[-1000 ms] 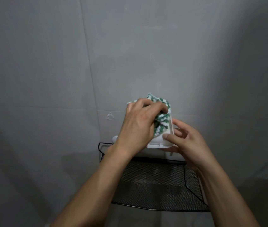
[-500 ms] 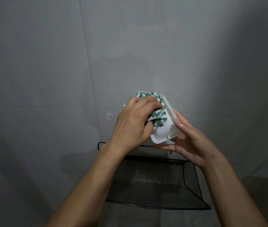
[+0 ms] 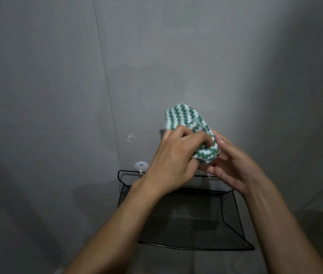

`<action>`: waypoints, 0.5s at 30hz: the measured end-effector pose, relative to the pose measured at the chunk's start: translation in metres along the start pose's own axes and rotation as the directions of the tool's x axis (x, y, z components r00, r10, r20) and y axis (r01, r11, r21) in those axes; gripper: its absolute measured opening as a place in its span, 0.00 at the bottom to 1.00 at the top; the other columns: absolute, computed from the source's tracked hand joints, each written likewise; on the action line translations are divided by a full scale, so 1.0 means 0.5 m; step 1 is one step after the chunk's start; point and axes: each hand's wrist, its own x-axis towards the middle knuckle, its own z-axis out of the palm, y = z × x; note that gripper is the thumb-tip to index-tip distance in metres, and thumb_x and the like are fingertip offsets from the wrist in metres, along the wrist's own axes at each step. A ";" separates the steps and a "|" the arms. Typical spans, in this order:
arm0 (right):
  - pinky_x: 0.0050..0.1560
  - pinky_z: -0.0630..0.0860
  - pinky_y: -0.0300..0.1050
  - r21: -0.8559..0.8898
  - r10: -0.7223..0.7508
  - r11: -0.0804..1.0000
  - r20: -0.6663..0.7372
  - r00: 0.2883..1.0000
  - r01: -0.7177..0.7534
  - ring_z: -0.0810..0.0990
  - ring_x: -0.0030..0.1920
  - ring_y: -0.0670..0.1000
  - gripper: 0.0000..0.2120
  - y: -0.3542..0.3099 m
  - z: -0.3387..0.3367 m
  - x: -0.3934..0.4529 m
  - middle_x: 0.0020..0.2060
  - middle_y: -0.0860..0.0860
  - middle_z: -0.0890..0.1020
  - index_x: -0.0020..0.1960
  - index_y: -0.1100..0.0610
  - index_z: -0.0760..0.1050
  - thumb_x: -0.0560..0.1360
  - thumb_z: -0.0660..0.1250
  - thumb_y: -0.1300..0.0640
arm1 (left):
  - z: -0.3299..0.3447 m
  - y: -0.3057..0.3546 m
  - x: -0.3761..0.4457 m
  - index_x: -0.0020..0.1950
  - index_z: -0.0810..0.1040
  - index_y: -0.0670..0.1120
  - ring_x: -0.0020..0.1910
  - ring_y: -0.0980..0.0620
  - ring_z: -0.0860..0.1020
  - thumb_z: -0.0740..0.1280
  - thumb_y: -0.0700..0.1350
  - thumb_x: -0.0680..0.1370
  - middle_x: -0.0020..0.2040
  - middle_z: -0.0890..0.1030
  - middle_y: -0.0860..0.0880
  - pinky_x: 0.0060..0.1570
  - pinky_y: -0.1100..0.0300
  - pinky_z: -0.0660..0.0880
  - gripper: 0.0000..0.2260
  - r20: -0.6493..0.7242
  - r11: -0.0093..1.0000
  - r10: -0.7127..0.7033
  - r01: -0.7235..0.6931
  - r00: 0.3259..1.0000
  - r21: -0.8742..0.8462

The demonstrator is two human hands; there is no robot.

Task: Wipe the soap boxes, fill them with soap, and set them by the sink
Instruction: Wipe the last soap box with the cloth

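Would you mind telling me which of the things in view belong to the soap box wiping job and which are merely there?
Part of the job:
green and white cloth, gripped by the left hand
right hand, cupped against the cloth; the soap box itself is hidden here

Merely there:
black mesh basket on the wall
white hook
grey tiled wall
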 end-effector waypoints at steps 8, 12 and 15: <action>0.50 0.82 0.57 0.030 0.034 0.999 -0.083 0.996 -0.031 0.84 0.55 0.60 0.19 -0.010 0.009 -0.010 0.59 0.60 0.83 0.62 0.53 0.82 0.74 0.68 0.47 | -0.005 -0.034 0.025 0.57 0.82 0.41 0.57 0.44 0.75 0.68 0.34 0.67 0.58 0.74 0.43 0.58 0.44 0.73 0.19 -0.105 0.984 -0.176 0.173 0.979 -0.041; 0.52 0.82 0.57 0.036 0.028 0.999 -0.101 0.995 -0.025 0.84 0.54 0.59 0.20 -0.013 0.010 -0.006 0.58 0.59 0.83 0.62 0.52 0.82 0.73 0.69 0.46 | 0.004 -0.019 0.023 0.59 0.83 0.46 0.54 0.45 0.75 0.70 0.39 0.70 0.54 0.74 0.45 0.54 0.45 0.73 0.17 -0.096 0.979 -0.203 0.202 0.974 -0.015; 0.53 0.82 0.55 0.020 0.015 1.000 -0.063 0.998 -0.014 0.83 0.55 0.57 0.21 -0.017 0.010 -0.004 0.62 0.60 0.82 0.64 0.54 0.80 0.75 0.67 0.45 | 0.014 -0.002 0.013 0.58 0.84 0.50 0.52 0.48 0.73 0.69 0.41 0.69 0.53 0.74 0.47 0.53 0.47 0.71 0.18 -0.033 0.989 -0.150 0.150 0.988 0.007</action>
